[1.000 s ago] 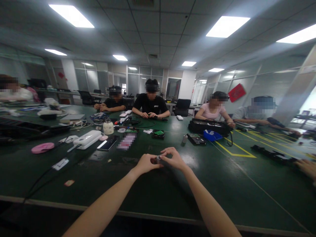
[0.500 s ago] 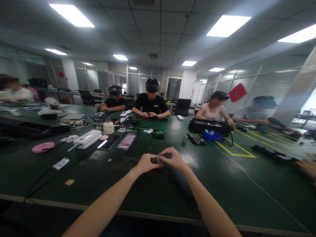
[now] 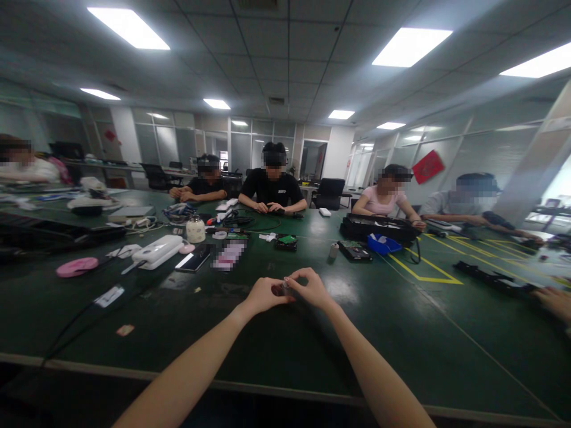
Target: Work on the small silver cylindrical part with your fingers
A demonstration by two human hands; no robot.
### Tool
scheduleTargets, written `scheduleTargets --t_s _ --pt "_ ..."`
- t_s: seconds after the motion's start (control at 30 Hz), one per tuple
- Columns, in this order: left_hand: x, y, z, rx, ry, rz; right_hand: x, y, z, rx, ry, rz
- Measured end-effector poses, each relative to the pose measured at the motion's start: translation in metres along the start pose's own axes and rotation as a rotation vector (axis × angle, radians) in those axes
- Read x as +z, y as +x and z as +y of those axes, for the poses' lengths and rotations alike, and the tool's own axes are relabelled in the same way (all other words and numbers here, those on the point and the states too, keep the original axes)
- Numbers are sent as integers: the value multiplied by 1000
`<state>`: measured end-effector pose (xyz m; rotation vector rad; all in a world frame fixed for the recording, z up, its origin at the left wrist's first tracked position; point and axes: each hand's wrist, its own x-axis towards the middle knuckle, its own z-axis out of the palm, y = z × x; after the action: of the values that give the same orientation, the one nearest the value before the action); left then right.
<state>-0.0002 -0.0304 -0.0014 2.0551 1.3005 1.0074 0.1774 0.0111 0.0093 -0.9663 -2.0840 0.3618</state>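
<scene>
Both my arms reach out over a dark green table (image 3: pixel 276 351). My left hand (image 3: pixel 263 295) and my right hand (image 3: pixel 308 287) meet above its middle, fingers curled and pinched together. Between the fingertips sits a small dark and silvery object (image 3: pixel 284 289), too small to name. Both hands grip it, the right hand's fingers arched over its top, the left hand holding it from the left side.
Several people sit round the far side of the table. A white device (image 3: pixel 156 251), a phone (image 3: pixel 194 259), a pink disc (image 3: pixel 77 267), a white jar (image 3: pixel 195 229), a green circuit board (image 3: pixel 286 241), a black case (image 3: pixel 377 227) with a blue tray (image 3: pixel 383 244). Another person's hand (image 3: pixel 555 302) lies at the right edge.
My hands have stayed in place; the fingers have shifted slightly around the small object, the right hand closing a little lower over it.
</scene>
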Motion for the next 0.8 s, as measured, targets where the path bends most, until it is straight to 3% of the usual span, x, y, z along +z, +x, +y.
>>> scheduleTargets --t_s 0.13,0.4,0.53,0.8 --pt "0 0 0 -7 -12 -3 -1 2 4 80 29 12" --pt "1 0 -1 29 -17 -3 -5 3 0 51 143 80" --pt "2 1 -3 35 -21 4 -4 3 -3 34 264 69" --pt "1 1 -1 36 0 14 -5 3 -10 170 407 -3"
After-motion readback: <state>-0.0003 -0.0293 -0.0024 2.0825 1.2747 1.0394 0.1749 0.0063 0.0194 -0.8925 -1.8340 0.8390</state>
